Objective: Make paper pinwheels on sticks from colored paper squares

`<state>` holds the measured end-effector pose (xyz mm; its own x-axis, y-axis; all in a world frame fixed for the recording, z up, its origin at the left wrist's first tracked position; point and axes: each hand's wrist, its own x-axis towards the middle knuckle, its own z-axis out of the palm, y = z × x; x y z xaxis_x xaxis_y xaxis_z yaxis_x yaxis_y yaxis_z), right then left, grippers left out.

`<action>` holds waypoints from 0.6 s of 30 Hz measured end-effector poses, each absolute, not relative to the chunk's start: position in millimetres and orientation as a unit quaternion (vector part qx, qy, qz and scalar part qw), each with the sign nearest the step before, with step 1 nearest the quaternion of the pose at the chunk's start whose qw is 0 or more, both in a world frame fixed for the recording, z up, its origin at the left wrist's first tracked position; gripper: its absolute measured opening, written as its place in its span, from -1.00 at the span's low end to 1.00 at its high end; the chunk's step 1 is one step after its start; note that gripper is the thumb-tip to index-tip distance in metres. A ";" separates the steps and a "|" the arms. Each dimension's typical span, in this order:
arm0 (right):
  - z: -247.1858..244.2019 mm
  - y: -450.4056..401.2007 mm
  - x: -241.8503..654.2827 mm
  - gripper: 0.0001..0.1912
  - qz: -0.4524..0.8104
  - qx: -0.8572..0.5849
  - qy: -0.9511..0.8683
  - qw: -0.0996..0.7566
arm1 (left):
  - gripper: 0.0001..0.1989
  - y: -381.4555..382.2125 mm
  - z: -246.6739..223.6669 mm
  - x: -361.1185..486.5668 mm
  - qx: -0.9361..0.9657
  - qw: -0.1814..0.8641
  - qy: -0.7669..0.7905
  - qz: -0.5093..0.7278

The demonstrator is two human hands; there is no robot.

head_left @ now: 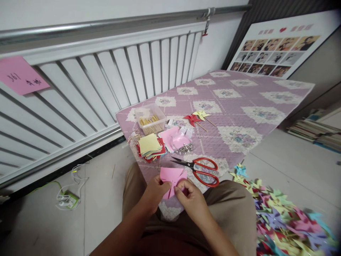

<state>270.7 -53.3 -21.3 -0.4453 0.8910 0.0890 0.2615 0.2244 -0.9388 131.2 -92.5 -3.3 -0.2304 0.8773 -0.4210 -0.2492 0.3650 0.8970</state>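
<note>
A pink paper square [172, 174] with cuts running in from its corners is held between both my hands, just over the table's near edge. My left hand [157, 192] pinches its left side with the thumb on top. On the lower right, my right hand [190, 193] grips the paper with thumb and bent fingers. Scissors [195, 167] with red handles lie just beyond the paper, blades pointing left. Behind them sit a clear bag of small metal pins [183, 147] and a stack of coloured paper squares [150, 145].
A plastic box [151, 121] of thin wooden sticks stands at the table's back left. Red [192, 119] and yellow [201, 114] pinwheels lie to its right. Many finished pinwheels [287, 217] are heaped at the lower right. A power strip [68, 200] lies on the floor.
</note>
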 end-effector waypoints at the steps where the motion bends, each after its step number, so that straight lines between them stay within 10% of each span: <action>1: -20.6 -53.2 270.4 -0.78 0.471 -0.409 -0.706 0.335 | -0.87 -92.6 -3.5 131.0 0.262 0.559 0.611 0.496; 18: -13.3 -57.3 266.4 -0.83 0.534 -0.439 -0.613 0.383 | -0.88 -95.2 -9.2 127.7 0.346 0.472 0.676 0.448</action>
<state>266.4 -57.3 -13.3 -0.3204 0.9473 0.0006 0.1295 0.0444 -0.9906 127.7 -95.2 -9.2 -0.3150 0.8901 -0.3294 0.0447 0.3606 0.9317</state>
